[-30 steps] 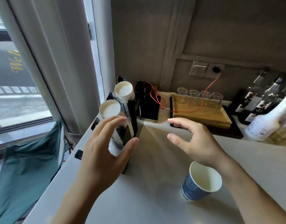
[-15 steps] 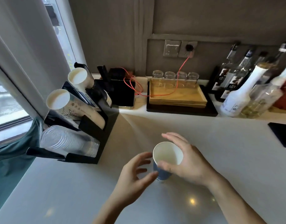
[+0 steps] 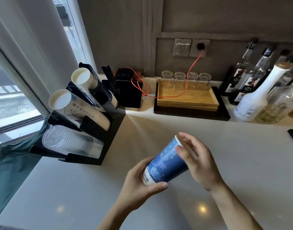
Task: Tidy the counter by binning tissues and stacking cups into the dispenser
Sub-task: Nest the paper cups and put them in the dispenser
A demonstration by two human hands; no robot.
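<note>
A blue paper cup (image 3: pixel 165 163) is tilted on its side above the white counter (image 3: pixel 241 163), base toward me and mouth pointing away. My left hand (image 3: pixel 139 185) grips its base end. My right hand (image 3: pixel 198 160) holds the rim end with the fingers curled over it. The black cup dispenser (image 3: pixel 109 130) stands at the left edge of the counter, about a hand's width from the cup. It holds two slanted stacks of white paper cups (image 3: pixel 79 107) and a stack of clear plastic cups (image 3: pixel 71 143) at the bottom. No tissues are in view.
Behind the dispenser sits a black box (image 3: pixel 129 93) with a red cable (image 3: pixel 172 95) running to a wall socket. A wooden tray (image 3: pixel 187 98) with several upturned glasses stands at the back. Bottles (image 3: pixel 251 100) crowd the back right. A green chair (image 3: pixel 13 163) is at left.
The cup stood upright on the counter; both hands closed on it, lifted it and tipped it sideways. The view has swung right and down from the dispenser.
</note>
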